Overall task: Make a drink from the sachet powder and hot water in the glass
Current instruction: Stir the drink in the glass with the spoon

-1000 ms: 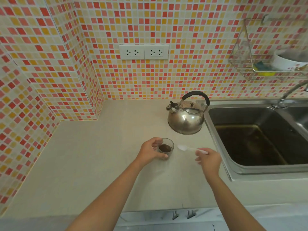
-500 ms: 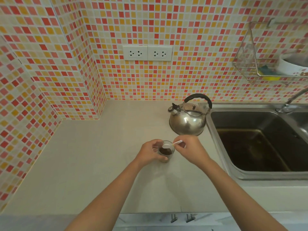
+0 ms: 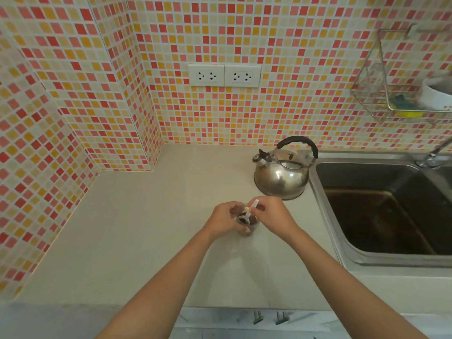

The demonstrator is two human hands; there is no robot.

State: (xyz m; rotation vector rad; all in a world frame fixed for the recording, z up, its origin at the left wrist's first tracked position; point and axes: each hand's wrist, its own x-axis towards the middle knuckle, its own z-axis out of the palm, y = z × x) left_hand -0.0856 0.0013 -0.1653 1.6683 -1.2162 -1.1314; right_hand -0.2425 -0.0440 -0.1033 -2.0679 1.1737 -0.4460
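Note:
A small clear glass (image 3: 250, 227) with dark brown drink stands on the beige counter, mostly hidden between my hands. My left hand (image 3: 223, 220) wraps around its left side. My right hand (image 3: 274, 216) pinches the handle of a white plastic spoon (image 3: 247, 215), which tilts down with its bowl inside the glass. The steel kettle (image 3: 281, 177) with a black handle sits just behind, to the right.
A steel sink (image 3: 381, 216) lies to the right, its rim close to my right forearm. A wire rack (image 3: 396, 94) with a white bowl hangs on the tiled wall above it. Two wall sockets (image 3: 223, 75) sit above the counter (image 3: 137, 228).
My right hand brought the spoon from the right of the glass over it, then tipped its bowl down into the drink. My left hand stayed on the glass.

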